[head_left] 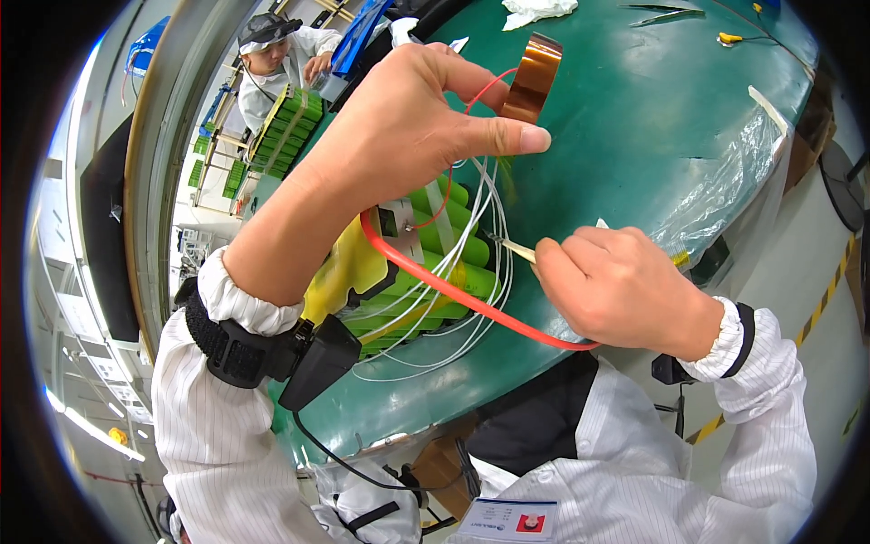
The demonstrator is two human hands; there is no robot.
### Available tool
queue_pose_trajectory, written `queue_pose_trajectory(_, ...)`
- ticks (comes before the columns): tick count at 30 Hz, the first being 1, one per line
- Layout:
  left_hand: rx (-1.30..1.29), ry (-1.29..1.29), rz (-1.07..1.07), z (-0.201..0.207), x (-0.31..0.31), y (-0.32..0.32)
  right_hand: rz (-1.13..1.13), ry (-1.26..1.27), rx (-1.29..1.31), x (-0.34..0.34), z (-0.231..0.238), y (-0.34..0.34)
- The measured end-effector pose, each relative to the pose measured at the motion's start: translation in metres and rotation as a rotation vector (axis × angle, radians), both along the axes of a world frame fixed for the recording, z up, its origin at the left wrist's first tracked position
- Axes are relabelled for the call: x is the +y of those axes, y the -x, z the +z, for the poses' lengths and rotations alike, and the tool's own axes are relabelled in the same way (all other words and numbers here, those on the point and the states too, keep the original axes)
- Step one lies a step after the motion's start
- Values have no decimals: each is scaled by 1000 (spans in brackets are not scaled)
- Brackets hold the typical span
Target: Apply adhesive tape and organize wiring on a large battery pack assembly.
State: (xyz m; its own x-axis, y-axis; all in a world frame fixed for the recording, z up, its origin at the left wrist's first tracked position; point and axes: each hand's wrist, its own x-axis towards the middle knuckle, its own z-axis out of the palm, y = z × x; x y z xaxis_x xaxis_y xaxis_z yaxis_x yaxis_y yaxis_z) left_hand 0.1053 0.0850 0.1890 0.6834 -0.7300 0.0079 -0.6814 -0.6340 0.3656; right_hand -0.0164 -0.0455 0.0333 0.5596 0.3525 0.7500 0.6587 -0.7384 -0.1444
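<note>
My left hand (408, 118) reaches over a pack of green cylindrical cells (453, 204), its thumb and fingers closed about a roll of amber tape (535, 77). A thin red wire (446, 204) runs from the pack up past these fingers. To the right, my right hand (616, 286) is closed on a thin pale tool with a dark tip (518, 250), pointed at the pack's side; its exact kind cannot be made out. A thick red cable (462, 297) arches from the pack to beneath my right hand. Several white wires (494, 204) loop around the pack, and yellow sheet (340, 267) covers its left part.
The pack rests on a green-covered table (625, 118). Clear plastic film (734, 181) lies along its right edge. Tweezers (666, 14), white crumpled paper (536, 11) and a yellow-ended lead (729, 39) lie at the far side. Another person (276, 68) works beside green cell packs (288, 127) at upper left.
</note>
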Motion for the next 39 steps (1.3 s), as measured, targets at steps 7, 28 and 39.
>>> queue_pose_trajectory(7, -34, -23, 32, 0, 2, 1, 22, -136, 34, -10, 9, 13)
queue_pose_trajectory(28, 74, 276, 108, 0, -17, 8, 286, -212, 763, -30, 36, -30)
queue_pose_trajectory(39, 112, 371, 127, 0, -2, -2, 377, -236, 819, 0, 54, -63)
